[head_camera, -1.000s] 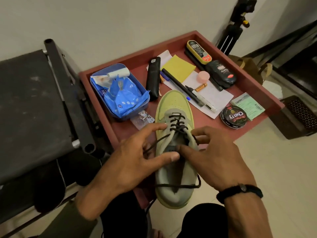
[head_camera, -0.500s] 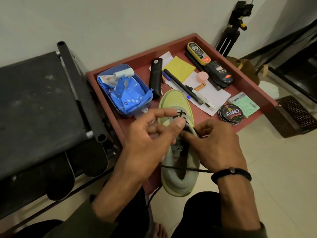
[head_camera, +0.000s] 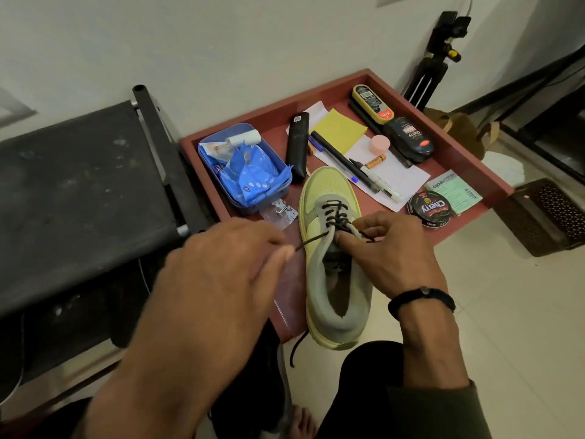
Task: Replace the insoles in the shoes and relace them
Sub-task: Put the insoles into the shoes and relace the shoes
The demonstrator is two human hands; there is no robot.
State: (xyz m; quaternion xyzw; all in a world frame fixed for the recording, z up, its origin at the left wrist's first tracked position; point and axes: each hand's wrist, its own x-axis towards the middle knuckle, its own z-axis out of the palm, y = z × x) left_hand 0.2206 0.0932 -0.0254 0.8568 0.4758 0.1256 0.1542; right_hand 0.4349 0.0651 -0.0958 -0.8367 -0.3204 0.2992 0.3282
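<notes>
Black lace [head_camera: 311,243] now pulled out taut sideways, your left hand [head_camera: 221,274] pinching its end. Right hand [head_camera: 389,248] pinches lacing on shoe [head_camera: 332,264], sitting at tray [head_camera: 468,172] edge. Upper eyelets look unlaced yet.

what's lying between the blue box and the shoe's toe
In the head view, a small clear packet of metal bits lies between the blue box and the shoe.

shoe [head_camera: 332,217] on tray [head_camera: 468,160], tin [head_camera: 430,209] right

Plain pale wall [head_camera: 221,42], light tiled floor [head_camera: 512,327], black bench [head_camera: 79,191] at left
</notes>
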